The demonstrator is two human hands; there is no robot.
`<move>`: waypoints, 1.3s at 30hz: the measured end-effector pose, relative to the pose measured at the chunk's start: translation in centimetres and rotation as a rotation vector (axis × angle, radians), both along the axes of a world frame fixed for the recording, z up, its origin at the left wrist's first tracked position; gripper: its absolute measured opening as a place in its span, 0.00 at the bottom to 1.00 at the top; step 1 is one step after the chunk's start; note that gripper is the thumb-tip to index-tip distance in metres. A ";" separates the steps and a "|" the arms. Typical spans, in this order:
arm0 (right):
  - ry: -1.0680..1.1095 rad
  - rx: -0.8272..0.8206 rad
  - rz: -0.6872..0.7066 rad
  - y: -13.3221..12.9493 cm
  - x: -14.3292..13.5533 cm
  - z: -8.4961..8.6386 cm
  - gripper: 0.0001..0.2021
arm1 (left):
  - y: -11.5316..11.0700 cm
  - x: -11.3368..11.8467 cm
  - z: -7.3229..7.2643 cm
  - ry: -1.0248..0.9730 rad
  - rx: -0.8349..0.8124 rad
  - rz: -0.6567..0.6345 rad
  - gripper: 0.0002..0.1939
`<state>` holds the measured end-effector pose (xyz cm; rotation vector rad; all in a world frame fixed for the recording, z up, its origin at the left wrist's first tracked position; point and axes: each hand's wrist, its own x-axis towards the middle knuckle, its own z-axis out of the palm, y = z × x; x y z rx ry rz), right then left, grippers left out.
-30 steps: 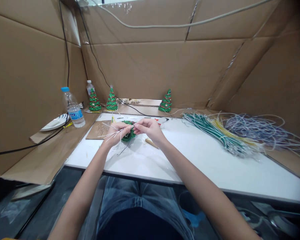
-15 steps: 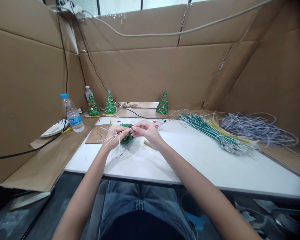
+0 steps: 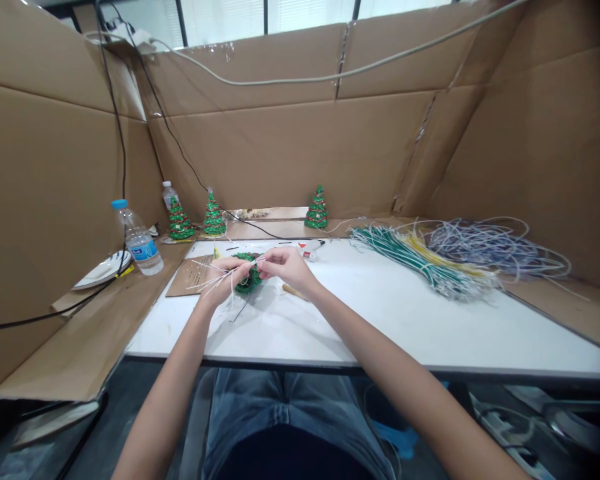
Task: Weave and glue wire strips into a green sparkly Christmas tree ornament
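My left hand (image 3: 225, 279) is closed around several thin white strands (image 3: 203, 273) that fan out to the left past its palm. Close beside it, my right hand (image 3: 283, 265) pinches at the strands' near ends, its fingertips almost meeting the left thumb. Behind and just below the fingers sits a round green beaded piece (image 3: 249, 283), partly hidden by both hands. A thin dark wire (image 3: 241, 309) trails from it toward the front of the white table (image 3: 375, 320). A wooden-looking stick (image 3: 294, 292) lies under my right wrist.
Beaded green trees (image 3: 316, 208) stand along the back. On the right lie a bundle of green strands (image 3: 405, 259) and a tangle of pale wire (image 3: 485, 248). A cardboard piece (image 3: 183, 280), a water bottle (image 3: 143, 247) and a white plate (image 3: 103, 270) are on the left. A glue gun (image 3: 307, 252) lies behind my hands.
The whole view has shifted slightly left and down. Both hands keep their hold on the white strands, with only small finger movement.
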<state>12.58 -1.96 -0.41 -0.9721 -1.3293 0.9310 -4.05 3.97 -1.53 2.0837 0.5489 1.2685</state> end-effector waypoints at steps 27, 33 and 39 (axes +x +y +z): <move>0.036 0.063 0.009 0.2 0.0 -0.5 0.15 | -0.3 -0.2 0.2 0.010 -0.021 -0.013 0.14; 0.026 0.048 0.024 0.0 0.0 -0.5 0.16 | -0.3 0.0 0.2 -0.023 -0.027 -0.025 0.14; 0.034 0.026 0.032 0.0 0.1 -0.5 0.18 | -0.4 0.0 0.2 -0.035 -0.042 -0.023 0.14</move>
